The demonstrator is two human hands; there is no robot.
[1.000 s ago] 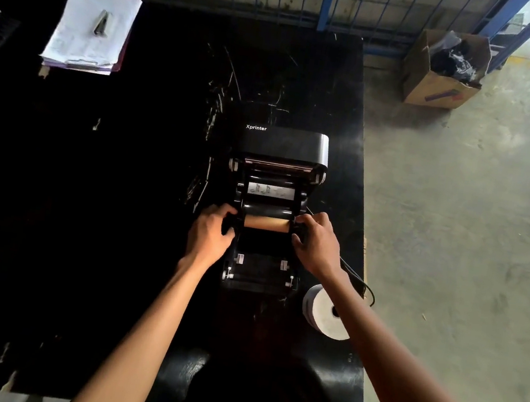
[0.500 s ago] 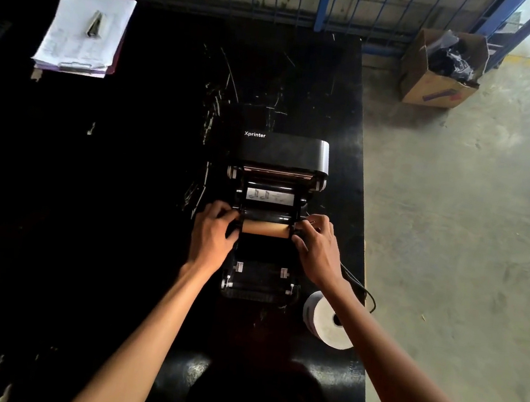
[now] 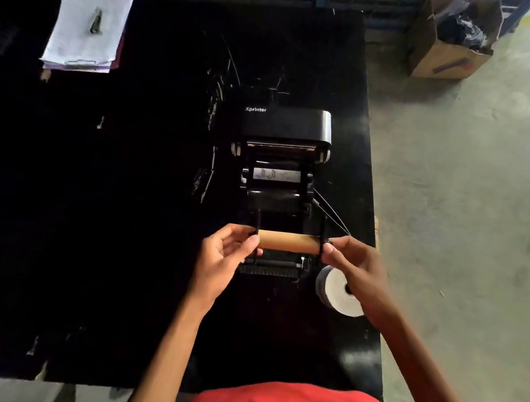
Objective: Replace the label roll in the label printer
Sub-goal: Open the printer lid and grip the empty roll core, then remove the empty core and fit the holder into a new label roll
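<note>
A black Xprinter label printer [image 3: 286, 126] stands open on the black table [image 3: 120, 215], its lid tipped back. I hold an empty brown cardboard core [image 3: 287, 241] on a black spindle with side guides, lifted above the printer's front. My left hand [image 3: 228, 253] pinches the spindle's left end. Gripping the right end is my right hand [image 3: 351, 263]. A full white label roll [image 3: 336, 291] lies on the table to the right of the printer, partly behind my right wrist.
A clipboard with a stack of papers [image 3: 87, 30] lies at the table's far left. An open cardboard box [image 3: 451, 40] sits on the concrete floor beyond the table's right edge. A thin cable [image 3: 331, 213] runs from the printer's right side.
Both hands have lifted the spindle with the empty core up and out of the printer bay, toward me.
</note>
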